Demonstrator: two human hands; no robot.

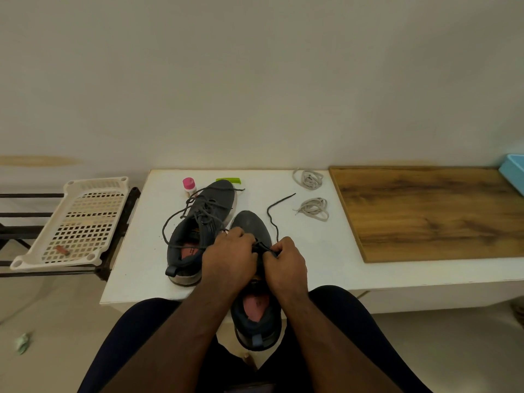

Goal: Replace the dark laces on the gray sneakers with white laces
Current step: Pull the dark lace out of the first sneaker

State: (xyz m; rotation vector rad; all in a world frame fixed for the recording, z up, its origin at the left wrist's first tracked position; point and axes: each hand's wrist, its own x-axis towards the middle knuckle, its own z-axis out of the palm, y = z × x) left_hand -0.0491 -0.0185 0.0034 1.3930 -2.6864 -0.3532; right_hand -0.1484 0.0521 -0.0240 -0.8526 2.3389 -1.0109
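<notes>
Two gray sneakers lie on a white table. The left sneaker keeps its dark lace, untied and loose. The right sneaker hangs partly over the table's front edge toward my lap. My left hand and my right hand meet over its tongue, and both pinch its dark lace, whose free end trails up and to the right across the table. Two bundles of white laces lie to the right of the shoes.
A small bottle with a pink cap and a green object sit behind the left sneaker. A wooden board covers the table's right part, with a blue tray at its far end. A perforated white basket stands on a dark rack at left.
</notes>
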